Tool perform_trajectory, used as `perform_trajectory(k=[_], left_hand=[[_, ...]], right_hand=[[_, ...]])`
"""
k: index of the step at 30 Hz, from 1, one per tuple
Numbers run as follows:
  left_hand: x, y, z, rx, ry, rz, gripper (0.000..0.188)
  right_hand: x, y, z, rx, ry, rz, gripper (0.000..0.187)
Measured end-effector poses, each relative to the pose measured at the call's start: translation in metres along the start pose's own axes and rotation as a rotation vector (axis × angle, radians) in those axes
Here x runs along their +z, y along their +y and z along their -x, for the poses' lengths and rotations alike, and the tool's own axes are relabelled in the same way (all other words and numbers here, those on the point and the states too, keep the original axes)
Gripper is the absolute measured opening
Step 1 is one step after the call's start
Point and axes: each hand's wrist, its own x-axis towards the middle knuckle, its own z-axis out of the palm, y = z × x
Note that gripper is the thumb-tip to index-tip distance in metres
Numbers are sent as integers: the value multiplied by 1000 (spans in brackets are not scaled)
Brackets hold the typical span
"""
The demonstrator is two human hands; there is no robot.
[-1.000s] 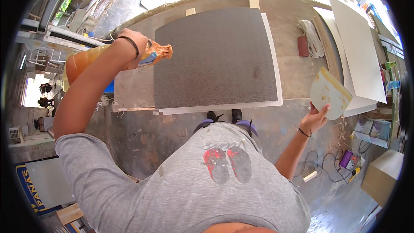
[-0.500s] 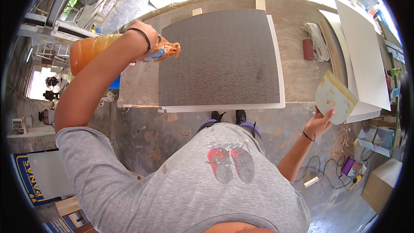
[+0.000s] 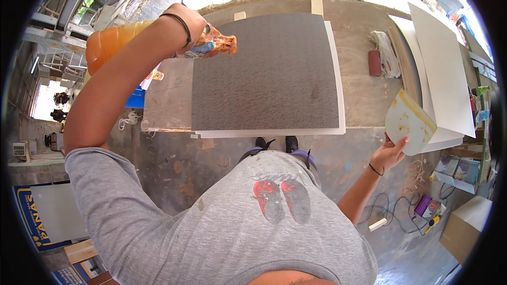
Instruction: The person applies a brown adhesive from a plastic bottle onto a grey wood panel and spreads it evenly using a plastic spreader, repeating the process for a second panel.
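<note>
My left hand (image 3: 189, 25) is closed around a large plastic bottle (image 3: 101, 47) of amber liquid. The bottle lies tilted on its side, its neck crusted orange-brown and pointing right over the left part of a dark grey textured sheet (image 3: 264, 74). No flow from the mouth can be made out. Beneath the sheet, a white panel (image 3: 269, 133) shows along the near and right edges. Off to the right, my right hand (image 3: 388, 154) grips a pale flat spreader (image 3: 411, 124) with a rounded side and yellowish smears, held away from the sheet.
A wooden workbench (image 3: 362, 97) carries the sheets. On its right lie a dark red roll (image 3: 374, 63) and a bundle of white cord (image 3: 390, 55). White boards (image 3: 446, 74) lean beyond them. Cables and a purple box (image 3: 422, 205) are on the floor at right.
My left hand has moved right and slightly farther away, carrying the bottle's neck farther over the grey sheet. My right hand and the spreader have barely moved.
</note>
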Motion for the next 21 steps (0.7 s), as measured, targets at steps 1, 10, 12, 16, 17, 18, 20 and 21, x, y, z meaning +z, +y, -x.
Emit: perform_trajectory(k=[1, 10, 12, 16, 17, 18, 20, 21], left_hand=[[3, -3, -1, -2, 6, 16, 53], [34, -22, 12, -31, -59, 106, 54], [35, -22, 19, -11, 94, 175, 54], [34, -18, 30, -75, 322, 332, 54], [41, -19, 33, -87, 297, 374, 55], [45, -22, 35, -98, 282, 411, 56], [67, -26, 38, -98, 335, 470, 49], [82, -27, 40, -119, 321, 485, 49]], right_hand=[[-1, 1, 0, -4, 1, 2, 59], [12, -1, 6, 6, 10, 23, 57], [17, 0, 7, -4, -38, 110, 55], [34, 2, 7, -165, -292, 422, 43], [42, 0, 9, -236, -376, 496, 38], [54, -1, 14, -258, -368, 439, 35], [82, -4, 27, -297, -352, 325, 30], [91, -6, 28, -276, -415, 342, 29]])
